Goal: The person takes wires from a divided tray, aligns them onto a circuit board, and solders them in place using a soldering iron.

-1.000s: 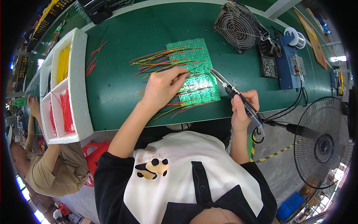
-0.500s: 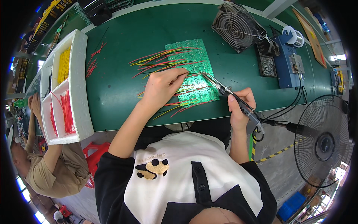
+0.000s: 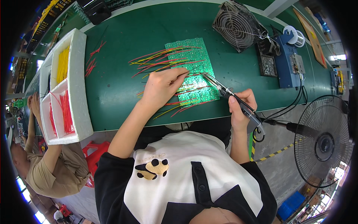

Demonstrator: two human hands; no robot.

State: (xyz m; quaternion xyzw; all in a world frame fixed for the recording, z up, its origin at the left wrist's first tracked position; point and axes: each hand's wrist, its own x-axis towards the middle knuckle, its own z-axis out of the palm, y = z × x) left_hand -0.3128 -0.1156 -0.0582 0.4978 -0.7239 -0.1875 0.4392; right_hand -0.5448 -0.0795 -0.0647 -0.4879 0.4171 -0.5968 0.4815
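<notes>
Thumb and finger of the left hand [image 3: 161, 87] are pinched close together on a thin dark wire [image 3: 194, 68], right over a flat, shiny green circuit board [image 3: 199, 82]. The board lies on the smooth green table [image 3: 119, 71], between the two hands, with long red and yellow wires [image 3: 153, 58] lying across it and poking out past its left edge. The right hand [image 3: 242, 108] is curled around a soldering iron [image 3: 225, 91] with a dark handle and a silver tip, held on a slant like a pencil. Its tip is at the board, near the left fingertips; whether it touches is too small to tell. To do this well, I think the left hand should be very still and clear of the tip, which may be hot. The tip should press gently on one small spot, and not bump the other wires.
</notes>
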